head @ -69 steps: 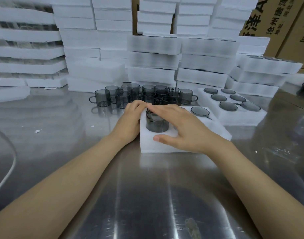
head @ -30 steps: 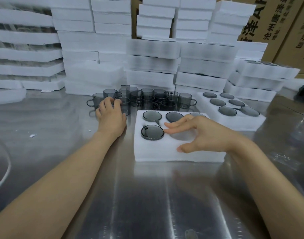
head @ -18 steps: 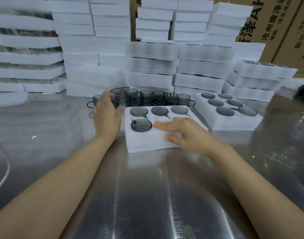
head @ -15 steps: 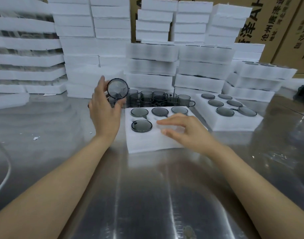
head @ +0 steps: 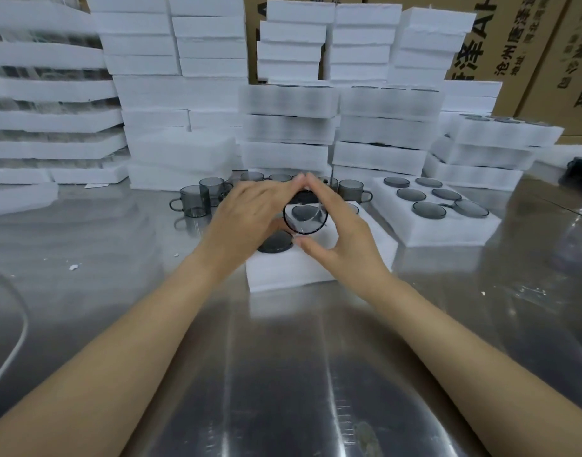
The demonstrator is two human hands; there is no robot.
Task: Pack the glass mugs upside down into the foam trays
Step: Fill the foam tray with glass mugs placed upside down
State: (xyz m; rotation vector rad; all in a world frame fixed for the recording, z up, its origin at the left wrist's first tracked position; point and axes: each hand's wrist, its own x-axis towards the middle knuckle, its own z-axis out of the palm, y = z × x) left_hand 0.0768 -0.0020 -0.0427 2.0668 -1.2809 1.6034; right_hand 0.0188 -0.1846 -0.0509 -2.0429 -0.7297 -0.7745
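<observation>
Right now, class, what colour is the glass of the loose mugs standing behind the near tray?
Smoky translucent grey, clearest on the loose mugs in the head view.

Shiny steel table [head: 283,374], printed cardboard boxes [head: 527,44] behind

both hands meet above the near foam tray [head: 289,268] at the middle of the steel bench [head: 283,374]. the left hand [head: 250,209] and right hand [head: 342,232] hold a grey glass mug [head: 305,216] between them, one round end facing the camera, fingertips touching above it. an upside-down mug [head: 275,243] sits in the tray's near-left pocket. loose mugs [head: 194,201] stand upright behind, toward the left. a filled tray [head: 438,219] lies to the right, and stacked foam trays [head: 286,127] line the far edge.
</observation>
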